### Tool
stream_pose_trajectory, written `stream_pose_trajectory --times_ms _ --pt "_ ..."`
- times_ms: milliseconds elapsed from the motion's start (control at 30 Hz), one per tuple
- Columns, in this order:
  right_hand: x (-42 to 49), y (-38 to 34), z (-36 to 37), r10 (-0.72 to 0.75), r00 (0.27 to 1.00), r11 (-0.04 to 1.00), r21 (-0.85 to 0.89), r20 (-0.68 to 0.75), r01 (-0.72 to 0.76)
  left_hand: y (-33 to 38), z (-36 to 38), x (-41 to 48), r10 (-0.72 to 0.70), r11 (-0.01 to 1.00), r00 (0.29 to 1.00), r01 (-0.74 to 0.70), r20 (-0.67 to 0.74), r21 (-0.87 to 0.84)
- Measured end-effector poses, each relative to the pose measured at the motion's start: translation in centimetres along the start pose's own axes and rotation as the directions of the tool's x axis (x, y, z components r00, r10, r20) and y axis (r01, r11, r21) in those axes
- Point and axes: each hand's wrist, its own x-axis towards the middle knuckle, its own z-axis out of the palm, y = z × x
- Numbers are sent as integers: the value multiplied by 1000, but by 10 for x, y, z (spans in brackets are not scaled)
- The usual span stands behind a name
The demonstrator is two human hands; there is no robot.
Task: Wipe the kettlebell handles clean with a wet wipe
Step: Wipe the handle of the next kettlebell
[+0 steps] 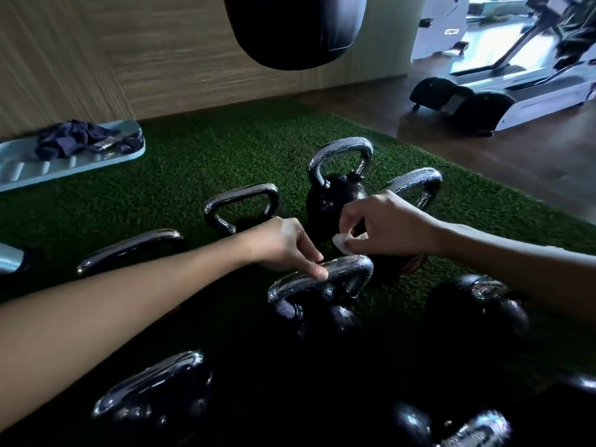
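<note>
Down low, black round kettlebells (335,201) crowded close on a green fuzzy mat (193,162), each with a silver loop on top, some dotted with wet drops. Across a few of them, the left arm, hiding parts. Right in the middle, one shiny handle (348,269), pinched on top by curled fingertips of the left hand (283,243). Just above it, a small white wet wipe (341,244), soft and crumpled, pinched between thumb and fingers of the right hand (387,224). Up high, a big dark punching bag (296,30). Far left, a pale blue ridged board (19,169) under a dark blue cloth (71,140). Far right, a gray treadmill (532,101).
</note>
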Motion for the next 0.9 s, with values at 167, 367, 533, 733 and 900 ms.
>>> stream_pose_trajectory --times_ms 167,367,533,733,900 --pt "-24 -6 -8 -9 994 999 -50 108 14 9 15 -3 -29 999 998 30 -58 23" --pt "-36 -13 21 13 998 1000 21 -56 -12 6 28 -15 -96 994 988 90 -123 -57" --pt "-42 -2 18 30 995 1000 0 -91 -31 10 32 -21 -31 998 984 41 -176 51" --pt "-45 2 19 25 993 998 65 -112 -18 8 39 -28 12 991 972 20 -237 131" --pt "-45 -5 33 0 990 995 100 -142 15 2 43 -53 23 985 949 33 -316 168"
